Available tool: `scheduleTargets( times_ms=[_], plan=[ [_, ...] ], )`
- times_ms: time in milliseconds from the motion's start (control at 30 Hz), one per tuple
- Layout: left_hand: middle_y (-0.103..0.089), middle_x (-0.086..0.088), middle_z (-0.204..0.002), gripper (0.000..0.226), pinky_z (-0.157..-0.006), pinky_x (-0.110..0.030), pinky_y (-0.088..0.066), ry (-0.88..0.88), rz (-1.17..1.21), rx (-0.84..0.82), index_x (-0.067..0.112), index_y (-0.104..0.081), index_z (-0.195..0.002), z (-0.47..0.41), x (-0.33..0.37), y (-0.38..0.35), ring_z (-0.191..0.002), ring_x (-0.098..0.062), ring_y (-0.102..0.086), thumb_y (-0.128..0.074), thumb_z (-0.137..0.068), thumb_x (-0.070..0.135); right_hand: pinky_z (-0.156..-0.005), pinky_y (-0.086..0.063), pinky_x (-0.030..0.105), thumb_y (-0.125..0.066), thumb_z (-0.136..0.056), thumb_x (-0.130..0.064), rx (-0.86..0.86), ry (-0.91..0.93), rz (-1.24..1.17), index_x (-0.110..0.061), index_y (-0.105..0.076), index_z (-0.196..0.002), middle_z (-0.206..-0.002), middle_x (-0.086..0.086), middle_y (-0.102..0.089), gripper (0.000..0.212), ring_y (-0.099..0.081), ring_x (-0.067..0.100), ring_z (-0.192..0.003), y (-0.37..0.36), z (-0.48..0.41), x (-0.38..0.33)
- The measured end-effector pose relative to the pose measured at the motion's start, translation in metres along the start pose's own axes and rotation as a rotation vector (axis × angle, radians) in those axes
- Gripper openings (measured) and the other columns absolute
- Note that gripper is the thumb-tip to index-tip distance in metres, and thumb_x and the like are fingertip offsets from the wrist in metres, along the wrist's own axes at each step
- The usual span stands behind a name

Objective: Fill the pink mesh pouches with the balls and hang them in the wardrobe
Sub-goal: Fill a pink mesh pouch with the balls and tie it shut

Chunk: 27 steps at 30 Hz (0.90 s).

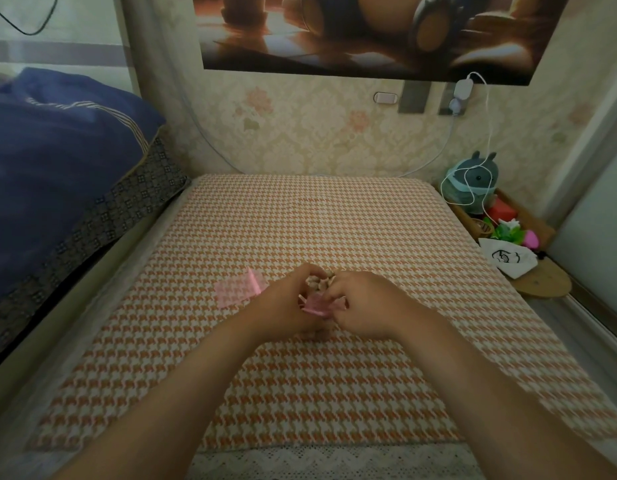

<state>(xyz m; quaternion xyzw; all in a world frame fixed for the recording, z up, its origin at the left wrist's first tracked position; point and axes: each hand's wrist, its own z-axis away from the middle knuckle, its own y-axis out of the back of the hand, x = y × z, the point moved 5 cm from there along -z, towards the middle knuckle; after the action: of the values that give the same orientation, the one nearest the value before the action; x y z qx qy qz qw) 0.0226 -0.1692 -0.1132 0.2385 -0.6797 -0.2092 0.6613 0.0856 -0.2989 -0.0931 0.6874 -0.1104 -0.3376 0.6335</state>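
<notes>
Both hands meet over the middle of the orange houndstooth mat (300, 375). My left hand (286, 303) and my right hand (366, 303) pinch a pink mesh pouch (315, 306) between them, each gripping one side of it. Just beyond the fingers lies a small heap of pale beige balls (320, 283), partly hidden by the hands. A second pink mesh pouch (238, 289) lies flat on the mat to the left of my left hand. Whether any balls are inside the held pouch cannot be told. No wardrobe is in view.
A dark blue quilt (57, 168) is piled on the bed at left. At right a wooden tray (539, 226) holds a grey plush toy (473, 181), a red box and small items. A white drawstring bag (508, 259) lies on a round wooden board. A white charger cable hangs from the wall.
</notes>
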Motion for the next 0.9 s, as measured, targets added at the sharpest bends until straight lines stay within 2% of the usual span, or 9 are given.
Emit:
scheduleTargets(
  times_ms=[100, 200, 333, 433, 500, 567, 667, 767, 900],
  plan=[
    [-0.067, 0.004, -0.102, 0.043, -0.066, -0.037, -0.060, -0.033, -0.067, 0.022, 0.034, -0.047, -0.106, -0.001, 0.002, 0.004, -0.082, -0.017, -0.069, -0.076, -0.081, 0.015, -0.073, -0.058, 0.036, -0.065, -0.091, -0.027, 0.073, -0.050, -0.236, -0.037, -0.077, -0.106, -0.103, -0.020, -0.065, 0.021, -0.063, 0.007, -0.077, 0.009, 0.001, 0.008],
    [-0.063, 0.009, -0.100, 0.034, -0.072, -0.037, -0.058, -0.036, -0.159, 0.021, 0.040, -0.053, -0.090, -0.002, 0.003, 0.006, -0.084, -0.015, -0.065, -0.077, -0.078, 0.018, -0.053, -0.052, 0.030, -0.060, -0.093, -0.016, 0.249, -0.151, -0.301, -0.033, -0.075, -0.093, -0.089, -0.017, -0.068, 0.023, -0.060, 0.006, -0.057, 0.024, 0.001, 0.026],
    [-0.067, 0.011, -0.091, 0.006, -0.076, -0.032, -0.056, 0.012, -0.158, 0.058, 0.030, -0.068, -0.089, -0.002, 0.003, 0.008, -0.083, -0.007, -0.064, -0.070, -0.086, 0.035, -0.076, -0.059, 0.039, -0.058, -0.096, -0.017, 0.338, -0.257, -0.199, -0.037, -0.068, -0.090, -0.103, -0.011, -0.072, 0.023, -0.069, 0.015, -0.084, 0.021, -0.004, 0.052],
    [-0.070, 0.001, -0.080, 0.036, -0.067, -0.034, -0.052, 0.056, -0.156, 0.119, 0.017, -0.073, -0.083, -0.003, 0.004, 0.011, -0.074, -0.017, -0.065, -0.053, -0.097, 0.043, -0.083, -0.057, 0.039, -0.058, -0.098, -0.018, 0.286, -0.291, -0.117, -0.036, -0.069, -0.107, -0.118, -0.009, -0.069, 0.023, -0.066, 0.015, -0.097, 0.005, -0.012, 0.062],
    [-0.069, -0.003, -0.077, 0.037, -0.062, -0.031, -0.049, 0.077, -0.189, 0.159, 0.010, -0.074, -0.086, -0.004, 0.006, 0.014, -0.071, -0.017, -0.064, -0.052, -0.099, 0.036, -0.087, -0.055, 0.037, -0.059, -0.098, -0.019, 0.249, -0.296, -0.055, -0.032, -0.068, -0.120, -0.129, -0.007, -0.065, 0.027, -0.064, 0.017, -0.107, -0.005, -0.019, 0.064],
    [-0.071, -0.005, -0.084, 0.028, -0.068, -0.034, -0.053, 0.073, -0.216, 0.180, 0.009, -0.074, -0.087, -0.005, 0.007, 0.014, -0.078, -0.020, -0.065, -0.057, -0.097, 0.029, -0.090, -0.052, 0.035, -0.061, -0.098, -0.021, 0.224, -0.277, -0.013, -0.031, -0.068, -0.123, -0.133, -0.005, -0.062, 0.028, -0.062, 0.018, -0.114, -0.014, -0.026, 0.062],
    [-0.071, 0.008, -0.091, 0.012, -0.061, -0.017, -0.047, 0.080, -0.205, 0.188, 0.021, -0.075, -0.092, -0.004, 0.008, 0.015, -0.076, -0.007, -0.064, -0.063, -0.091, 0.021, -0.087, -0.049, 0.034, -0.062, -0.096, -0.026, 0.208, -0.261, 0.016, -0.032, -0.070, -0.118, -0.128, -0.005, -0.063, 0.024, -0.061, 0.020, -0.114, -0.025, -0.034, 0.059],
    [-0.069, 0.014, -0.098, 0.017, -0.050, -0.007, -0.037, 0.081, -0.195, 0.187, 0.023, -0.076, -0.098, -0.003, 0.008, 0.017, -0.063, 0.000, -0.059, -0.063, -0.088, 0.018, -0.082, -0.051, 0.032, -0.065, -0.095, -0.027, 0.249, -0.273, 0.001, -0.033, -0.073, -0.110, -0.120, -0.008, -0.068, 0.018, -0.064, 0.018, -0.107, -0.028, -0.038, 0.056],
    [-0.069, 0.013, -0.099, 0.021, -0.053, -0.019, -0.050, 0.079, -0.190, 0.168, 0.023, -0.076, -0.100, -0.001, 0.010, 0.020, -0.071, -0.018, -0.068, -0.062, -0.086, 0.015, -0.074, -0.049, 0.029, -0.069, -0.092, -0.026, 0.269, -0.289, -0.052, -0.030, -0.073, -0.101, -0.106, -0.009, -0.072, 0.010, -0.066, 0.016, -0.096, -0.031, -0.042, 0.057]
  ],
)
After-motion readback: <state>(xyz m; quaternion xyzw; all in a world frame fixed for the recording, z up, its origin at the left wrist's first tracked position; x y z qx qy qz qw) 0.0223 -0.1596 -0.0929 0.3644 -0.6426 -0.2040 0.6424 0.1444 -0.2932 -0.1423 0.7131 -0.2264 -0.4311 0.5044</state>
